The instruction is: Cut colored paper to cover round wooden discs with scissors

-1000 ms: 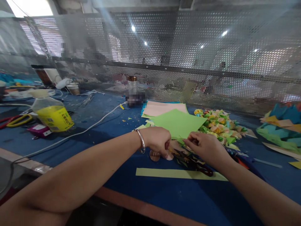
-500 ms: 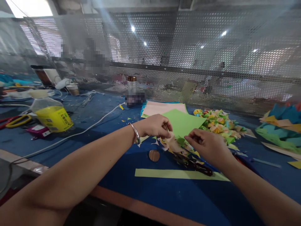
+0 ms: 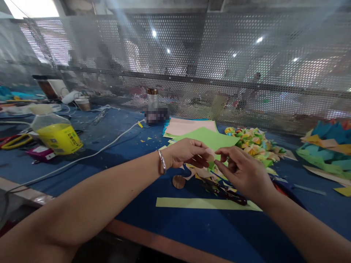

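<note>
Between my hands is a small pale pink paper piece (image 3: 210,155). The fingers of my left hand (image 3: 190,152) pinch its left side. My right hand (image 3: 241,166) is at its right edge, thumb and index finger nearly together; whether they grip it is hard to tell. Behind the hands lies a green paper sheet (image 3: 211,137), beside a pink sheet (image 3: 189,126). Under the hands are paper scraps (image 3: 201,172) and dark-handled scissors (image 3: 233,196). A round wooden disc (image 3: 178,182) and a pale green strip (image 3: 192,203) lie nearer the front edge.
Folded paper pieces (image 3: 256,140) are heaped at the right, with a layered paper object (image 3: 326,149) farther right. A bottle with a yellow label (image 3: 59,137) stands at the left, near a white cable (image 3: 109,143). A perforated metal screen (image 3: 175,54) runs along the back.
My left hand has moved right from over the scraps, bringing the pink piece up to my right hand. My right hand has shifted only slightly.
</note>
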Action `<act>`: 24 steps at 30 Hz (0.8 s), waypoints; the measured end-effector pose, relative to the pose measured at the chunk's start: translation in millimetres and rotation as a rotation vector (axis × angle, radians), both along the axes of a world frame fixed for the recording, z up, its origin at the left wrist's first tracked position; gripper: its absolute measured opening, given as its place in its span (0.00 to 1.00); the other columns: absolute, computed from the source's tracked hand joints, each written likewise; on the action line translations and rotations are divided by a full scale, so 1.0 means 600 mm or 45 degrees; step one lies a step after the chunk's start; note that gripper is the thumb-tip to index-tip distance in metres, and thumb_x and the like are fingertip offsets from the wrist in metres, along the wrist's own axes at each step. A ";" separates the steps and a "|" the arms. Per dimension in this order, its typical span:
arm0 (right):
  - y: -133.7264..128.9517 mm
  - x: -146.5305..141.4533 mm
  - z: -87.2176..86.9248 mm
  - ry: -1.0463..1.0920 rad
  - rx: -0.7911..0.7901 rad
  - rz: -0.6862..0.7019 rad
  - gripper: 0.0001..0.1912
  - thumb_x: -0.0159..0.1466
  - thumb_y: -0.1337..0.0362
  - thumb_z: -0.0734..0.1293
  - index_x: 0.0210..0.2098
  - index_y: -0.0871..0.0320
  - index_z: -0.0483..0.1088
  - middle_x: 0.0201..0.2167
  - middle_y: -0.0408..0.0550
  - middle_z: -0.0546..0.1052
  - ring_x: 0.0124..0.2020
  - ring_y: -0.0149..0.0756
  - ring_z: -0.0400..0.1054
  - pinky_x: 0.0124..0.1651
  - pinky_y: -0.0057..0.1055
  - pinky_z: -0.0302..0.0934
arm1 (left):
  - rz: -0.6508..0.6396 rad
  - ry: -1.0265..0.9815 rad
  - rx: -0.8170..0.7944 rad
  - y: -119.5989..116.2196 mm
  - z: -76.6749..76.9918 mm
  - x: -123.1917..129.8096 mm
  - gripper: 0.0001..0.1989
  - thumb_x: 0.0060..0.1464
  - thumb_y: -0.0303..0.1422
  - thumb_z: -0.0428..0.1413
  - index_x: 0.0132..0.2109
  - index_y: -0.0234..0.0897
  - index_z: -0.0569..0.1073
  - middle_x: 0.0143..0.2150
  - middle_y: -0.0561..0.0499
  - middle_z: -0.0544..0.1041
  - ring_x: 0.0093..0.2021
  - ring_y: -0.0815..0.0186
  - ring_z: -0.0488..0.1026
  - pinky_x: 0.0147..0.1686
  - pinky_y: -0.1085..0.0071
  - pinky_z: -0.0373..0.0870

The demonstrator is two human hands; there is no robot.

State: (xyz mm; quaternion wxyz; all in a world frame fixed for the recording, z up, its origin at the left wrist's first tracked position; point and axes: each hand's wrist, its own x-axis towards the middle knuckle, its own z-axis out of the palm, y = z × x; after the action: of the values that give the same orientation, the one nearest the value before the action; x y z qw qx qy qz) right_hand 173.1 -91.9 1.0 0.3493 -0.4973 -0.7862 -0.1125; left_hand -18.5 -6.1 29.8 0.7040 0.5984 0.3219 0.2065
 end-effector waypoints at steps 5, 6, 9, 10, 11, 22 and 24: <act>0.000 -0.002 0.003 -0.009 0.068 0.100 0.07 0.71 0.62 0.63 0.43 0.54 0.73 0.33 0.47 0.77 0.24 0.32 0.69 0.29 0.29 0.60 | -0.005 0.052 0.154 -0.003 -0.006 0.004 0.06 0.55 0.31 0.61 0.32 0.33 0.76 0.24 0.54 0.75 0.25 0.72 0.74 0.34 0.71 0.72; 0.001 -0.002 0.003 -0.015 0.085 0.122 0.07 0.71 0.62 0.63 0.41 0.54 0.73 0.32 0.47 0.77 0.26 0.33 0.70 0.29 0.29 0.60 | 0.002 0.066 0.207 -0.005 -0.006 0.005 0.06 0.56 0.31 0.60 0.33 0.32 0.76 0.25 0.54 0.75 0.25 0.73 0.73 0.34 0.72 0.72; 0.003 0.000 0.004 0.005 0.080 0.140 0.07 0.70 0.63 0.63 0.37 0.55 0.72 0.28 0.45 0.74 0.25 0.33 0.69 0.27 0.29 0.59 | -0.012 0.118 0.384 -0.015 -0.005 0.009 0.08 0.58 0.31 0.55 0.33 0.33 0.76 0.27 0.52 0.76 0.26 0.72 0.75 0.33 0.73 0.73; 0.003 0.001 0.004 0.025 0.053 0.130 0.07 0.70 0.63 0.63 0.37 0.56 0.71 0.28 0.45 0.73 0.24 0.32 0.67 0.25 0.28 0.58 | -0.029 0.141 0.447 -0.018 -0.004 0.009 0.10 0.59 0.32 0.53 0.32 0.33 0.75 0.27 0.51 0.76 0.26 0.71 0.75 0.32 0.73 0.73; 0.004 0.002 0.003 0.050 0.022 0.121 0.06 0.70 0.63 0.63 0.37 0.56 0.71 0.28 0.45 0.73 0.23 0.32 0.67 0.24 0.28 0.58 | -0.048 0.164 0.511 -0.020 -0.003 0.009 0.13 0.60 0.33 0.51 0.30 0.33 0.74 0.27 0.50 0.76 0.26 0.70 0.75 0.31 0.73 0.73; 0.003 -0.001 0.007 0.125 -0.075 0.053 0.10 0.70 0.59 0.63 0.34 0.56 0.69 0.26 0.43 0.70 0.22 0.31 0.66 0.26 0.29 0.59 | -0.106 0.577 1.284 -0.028 -0.001 0.003 0.07 0.54 0.33 0.54 0.37 0.36 0.75 0.32 0.50 0.81 0.32 0.66 0.76 0.30 0.73 0.64; 0.002 -0.002 0.009 0.100 -0.060 0.050 0.10 0.70 0.59 0.63 0.34 0.55 0.68 0.26 0.43 0.70 0.22 0.32 0.65 0.27 0.29 0.58 | -0.152 0.547 1.193 -0.025 -0.003 0.003 0.08 0.56 0.33 0.53 0.39 0.36 0.75 0.30 0.51 0.80 0.31 0.67 0.77 0.29 0.74 0.64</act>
State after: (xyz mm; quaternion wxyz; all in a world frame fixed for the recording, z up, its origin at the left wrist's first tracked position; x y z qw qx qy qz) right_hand 171.9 -90.8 6.3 0.3701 -0.4938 -0.7840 -0.0676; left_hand -17.0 -21.3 27.9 0.2890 0.8956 0.2976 0.1605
